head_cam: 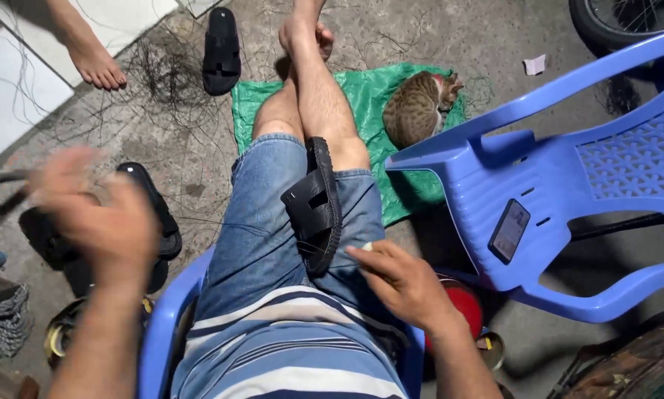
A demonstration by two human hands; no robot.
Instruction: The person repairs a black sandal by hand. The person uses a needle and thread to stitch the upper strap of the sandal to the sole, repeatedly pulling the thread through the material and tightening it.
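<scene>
A black sandal (pixel 315 207) lies on the person's lap. The right hand (pixel 402 284) pinches a small pale object beside it. The blurred left hand (pixel 99 210), fingers spread open, hovers left. A cat (pixel 417 107) lies far right.

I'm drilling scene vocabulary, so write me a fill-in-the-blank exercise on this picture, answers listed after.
1. A black sandal lies on the person's ____, across the denim shorts.
2. The cat is curled up on a ____ sheet on the floor.
3. A phone rests on the seat of the ____ plastic chair beside the person.
4. The fingers of the right hand pinch something small next to the ____.

Missing words: lap; green; blue; sandal
</scene>
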